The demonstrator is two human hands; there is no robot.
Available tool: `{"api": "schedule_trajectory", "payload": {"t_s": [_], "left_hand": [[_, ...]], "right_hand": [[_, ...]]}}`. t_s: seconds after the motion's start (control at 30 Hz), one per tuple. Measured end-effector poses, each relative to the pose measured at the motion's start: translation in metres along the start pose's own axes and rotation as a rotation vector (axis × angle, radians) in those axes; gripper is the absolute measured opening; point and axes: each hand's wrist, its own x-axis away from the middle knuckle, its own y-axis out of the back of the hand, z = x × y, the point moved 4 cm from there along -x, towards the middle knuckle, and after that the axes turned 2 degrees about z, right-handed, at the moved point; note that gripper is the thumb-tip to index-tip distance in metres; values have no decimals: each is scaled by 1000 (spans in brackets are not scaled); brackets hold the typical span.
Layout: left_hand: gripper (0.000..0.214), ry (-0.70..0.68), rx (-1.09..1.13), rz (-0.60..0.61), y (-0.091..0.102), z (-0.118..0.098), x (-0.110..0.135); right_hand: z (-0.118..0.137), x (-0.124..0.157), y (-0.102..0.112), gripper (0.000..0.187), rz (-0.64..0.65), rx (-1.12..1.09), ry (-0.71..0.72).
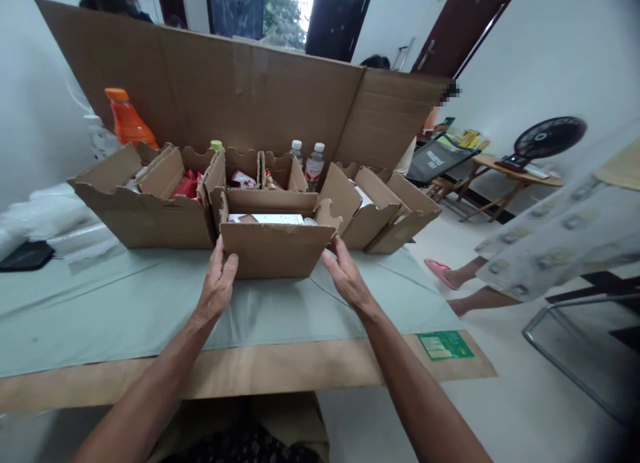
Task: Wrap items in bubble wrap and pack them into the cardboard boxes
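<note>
A small open-topped cardboard box [277, 253] stands on the cloth-covered table, at the front of a row of similar boxes. My left hand [217, 280] grips its left side, thumb towards me. On the opposite side my right hand [346, 273] holds the box's right edge, with some fingertips hidden behind the cardboard. A flat white carton [277, 218] lies inside, showing just above the front wall. Directly behind are boxes with red packets [187, 184] and a red-and-white packet [244, 178].
A tall cardboard panel [260, 93] stands behind the boxes. Bottles include an orange one [131, 120] and a clear one [315, 164]. Clear plastic wrap [45, 213] lies left, beside a dark flat object [26, 256]. A person [545, 233] stands right, near a metal-framed chair [560, 343].
</note>
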Motion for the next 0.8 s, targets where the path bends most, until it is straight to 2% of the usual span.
{"api": "schedule_trajectory", "payload": {"t_s": [0.07, 0.17, 0.3, 0.43, 0.6, 0.7, 0.8], "left_hand": [[63, 29, 62, 8, -1, -5, -4], [59, 42, 84, -31, 1, -15, 1], [46, -7, 125, -137, 9, -32, 36], [36, -74, 92, -246, 32, -55, 70], [36, -211, 39, -203, 61, -95, 69], [34, -249, -77, -125, 60, -110, 62], [29, -269, -113, -79, 50, -114, 64]], "right_hand": [[2, -7, -11, 59, -22, -50, 43], [11, 5, -10, 48, -134, 4, 19], [35, 57, 1, 37, -298, 107, 34], [68, 99, 2, 37, -377, 62, 53], [96, 103, 1, 39, -410, -31, 70], [98, 100, 5, 38, -458, -85, 86], [92, 105, 7, 37, -485, -118, 63]]}}
